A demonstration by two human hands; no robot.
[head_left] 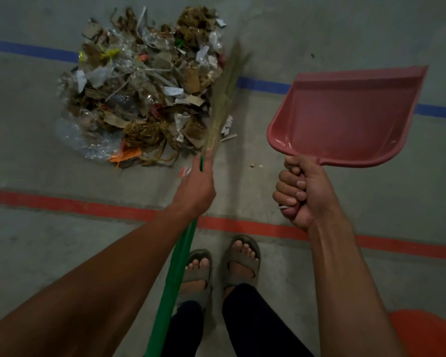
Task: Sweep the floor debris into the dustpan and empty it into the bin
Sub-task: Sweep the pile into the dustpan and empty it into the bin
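Beside debris pile point(144, 91), left hand point(196, 186) gripping broom point(175, 274), right hand point(301, 191) raising dustpan point(345, 114)

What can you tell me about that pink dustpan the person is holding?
The dustpan looks like moulded plastic in a dusty pink-red, a wide shallow scoop with raised side and back walls and a flat front lip. It looks empty. The right hand grips its short handle, the fingers curled round it, and holds it up off the floor, the open front pointing away from the person. It sits to the right of the debris pile and touches neither the pile nor the broom.
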